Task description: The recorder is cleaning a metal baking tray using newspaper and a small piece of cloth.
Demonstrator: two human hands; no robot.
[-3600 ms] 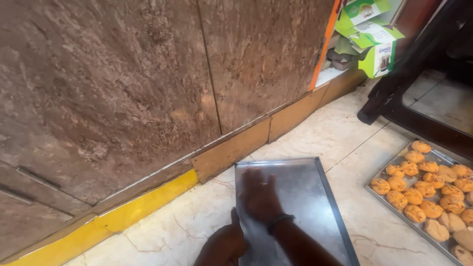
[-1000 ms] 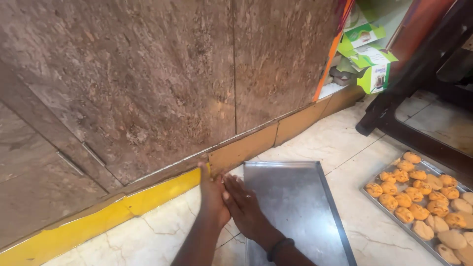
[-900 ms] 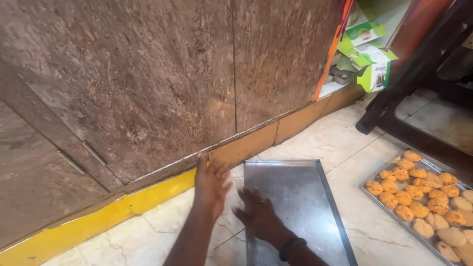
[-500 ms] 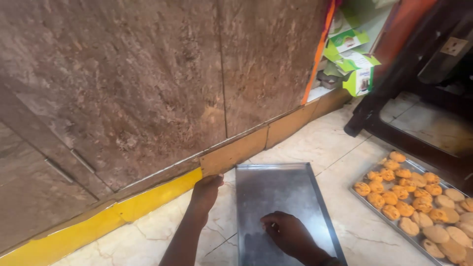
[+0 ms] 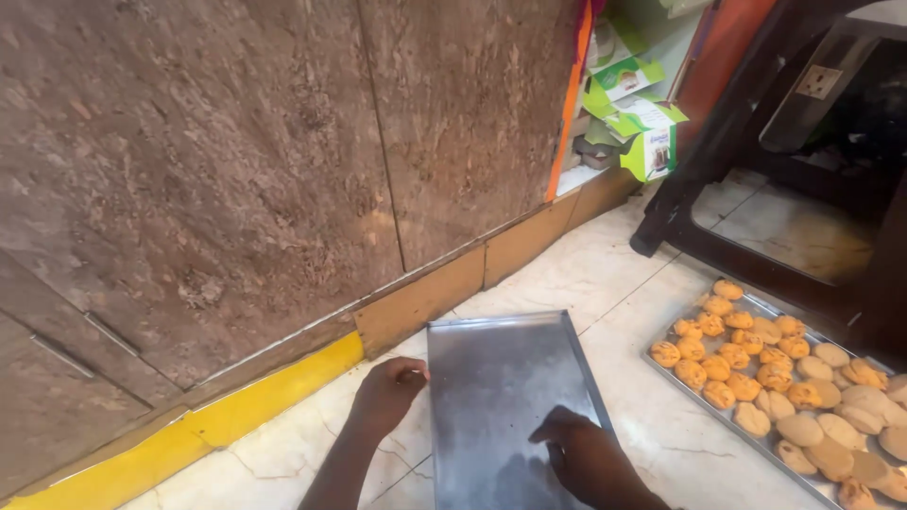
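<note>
Both forearms and each grip (image 5: 387,395) show bare, unsleeved.

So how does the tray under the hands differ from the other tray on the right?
The empty tray shows bare grey metal, while the filled tray carries rows of orange and pale dough pieces. The left hand is at the empty tray's left edge and the right hand rests on its surface; no hand is near the filled tray. The empty tray lies closer to the wooden wall. Both are rectangular metal trays flat on the floor.

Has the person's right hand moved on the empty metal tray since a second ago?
Yes. The right hand has slid from the empty tray's upper left corner, by the yellow skirting, down toward its near edge.
</note>
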